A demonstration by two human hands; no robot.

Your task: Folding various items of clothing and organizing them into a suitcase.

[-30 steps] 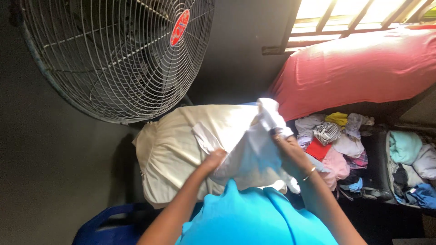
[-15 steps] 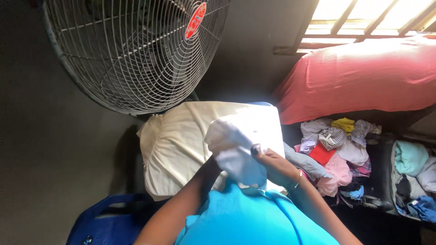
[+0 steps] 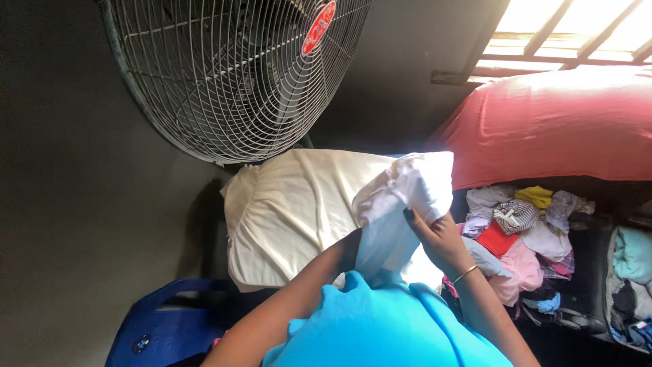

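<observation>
I hold a white garment (image 3: 394,204) up in front of me, bunched and partly folded. My right hand (image 3: 438,234) grips its right edge from below, thumb on the cloth, a thin bangle on the wrist. My left hand (image 3: 350,248) is mostly hidden under the white cloth, only the wrist and forearm showing. The garment hangs over a cream-coloured stuffed sack or pillow (image 3: 292,211). A bright blue cloth (image 3: 380,326) lies on my lap below both arms.
A large wire-cage fan (image 3: 231,68) stands ahead at upper left. A red-covered bundle (image 3: 557,129) sits at right under a window. A heap of mixed clothes (image 3: 523,231) lies right of my hands. A blue bag (image 3: 163,326) is at lower left.
The white garment was lifted higher a second ago, then pulled down and bunched. My right hand has shifted onto its right edge and the view has tilted a little.
</observation>
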